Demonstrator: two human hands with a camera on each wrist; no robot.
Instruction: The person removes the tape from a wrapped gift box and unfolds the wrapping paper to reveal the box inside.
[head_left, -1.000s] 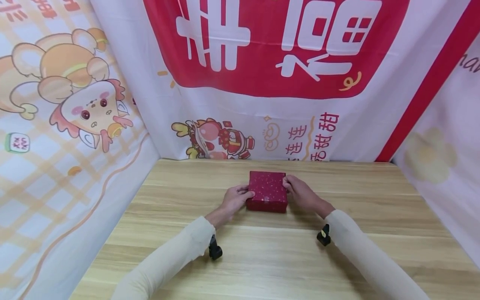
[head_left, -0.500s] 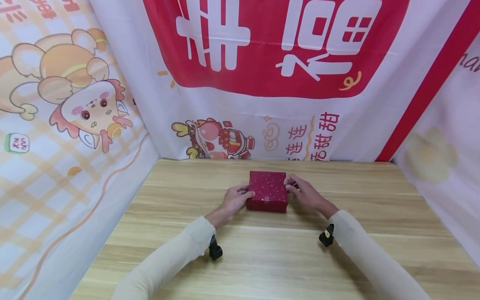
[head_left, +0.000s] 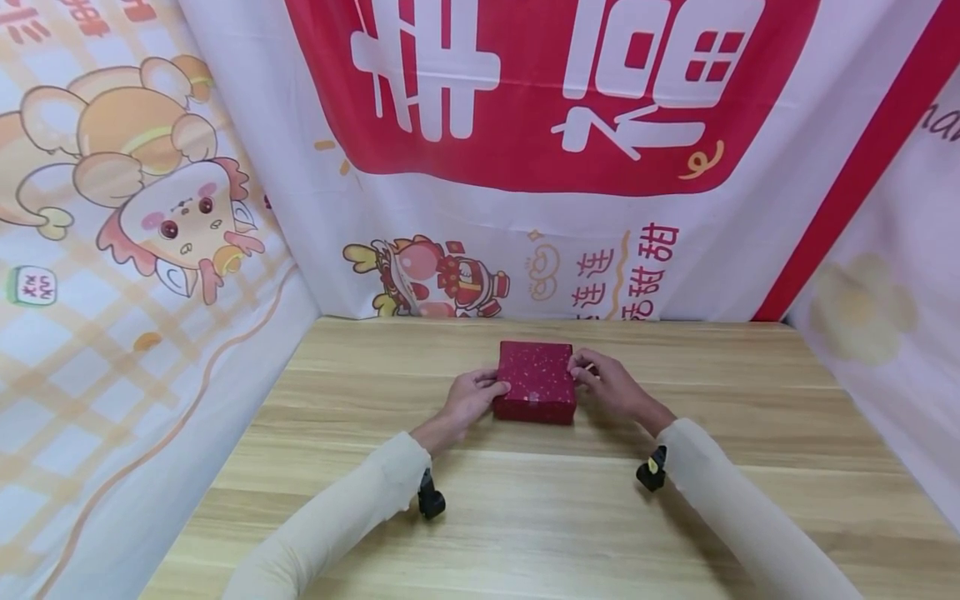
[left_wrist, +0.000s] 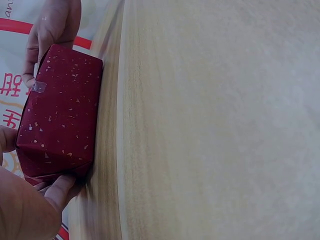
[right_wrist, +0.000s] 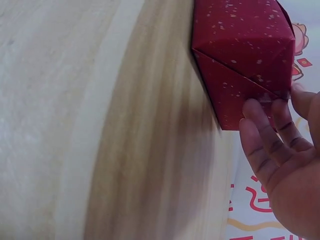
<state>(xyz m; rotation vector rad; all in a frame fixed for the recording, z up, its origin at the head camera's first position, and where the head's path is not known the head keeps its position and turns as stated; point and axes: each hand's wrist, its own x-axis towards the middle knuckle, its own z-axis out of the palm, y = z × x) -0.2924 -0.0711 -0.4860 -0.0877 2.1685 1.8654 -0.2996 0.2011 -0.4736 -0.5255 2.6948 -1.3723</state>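
Note:
A gift box (head_left: 534, 379) wrapped in speckled dark red paper lies on the wooden table. My left hand (head_left: 472, 398) grips its left end, thumb on the top edge and fingers against the side. In the left wrist view the left hand (left_wrist: 25, 207) holds that near end of the box (left_wrist: 62, 107); a bit of clear tape (left_wrist: 39, 87) shows on its edge. My right hand (head_left: 606, 382) is at the right end. In the right wrist view, extended fingertips of the right hand (right_wrist: 287, 155) press the folded paper end of the box (right_wrist: 240, 65), thumb near the upper edge.
The light wooden table (head_left: 525, 517) extends around the box. A white cloth with red print (head_left: 540, 250) hangs behind it, and a patterned cloth (head_left: 112, 333) covers the left side. Dark wrist cameras (head_left: 431, 497) hang below the sleeves.
The fingers of my right hand have loosened from a tight curl to a more extended pose against the box's right end. The left hand and the box stay in place.

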